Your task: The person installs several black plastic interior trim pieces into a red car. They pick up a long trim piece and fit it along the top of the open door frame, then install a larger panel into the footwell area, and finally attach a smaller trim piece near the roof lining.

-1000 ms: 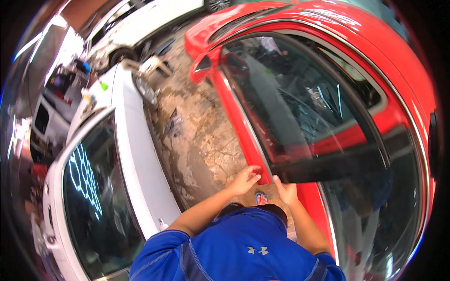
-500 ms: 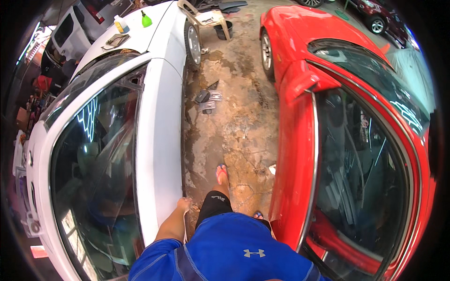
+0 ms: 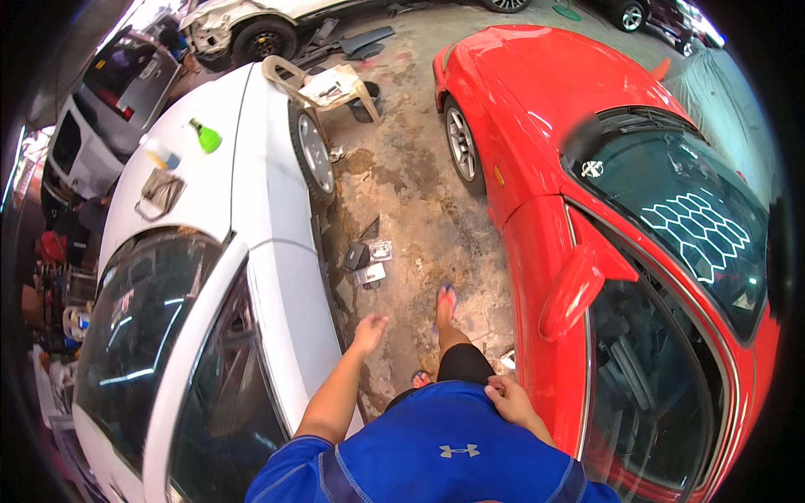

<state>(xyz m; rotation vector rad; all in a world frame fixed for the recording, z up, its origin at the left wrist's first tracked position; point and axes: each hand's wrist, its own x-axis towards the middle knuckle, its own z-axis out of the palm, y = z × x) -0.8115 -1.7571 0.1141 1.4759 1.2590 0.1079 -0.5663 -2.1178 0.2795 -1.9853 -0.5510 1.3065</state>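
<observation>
My left hand (image 3: 369,334) hangs in the gap beside the white car's side (image 3: 289,318), fingers loosely bent and apart, holding nothing visible. My right hand (image 3: 509,398) is near the hem of my blue shirt and dark shorts (image 3: 465,362), beside the red car (image 3: 537,310), with fingers curled; whatever they may hold is hidden. The red side mirror (image 3: 566,298) juts out above that hand. My feet in flip-flops (image 3: 444,306) are on the stained concrete between the two cars.
Ahead are small dark and pale items (image 3: 356,258) on the floor (image 3: 402,218), a plastic chair (image 3: 293,80) with a bucket (image 3: 366,107), and a damaged white car (image 3: 226,33). A green spray bottle (image 3: 205,138) sits on the white hood. Plastic sheeting (image 3: 721,101) is at right.
I have turned from the red car's window to face along the gap and stepped forward. My right hand has left the door's trim; my left hand swings beside the white car.
</observation>
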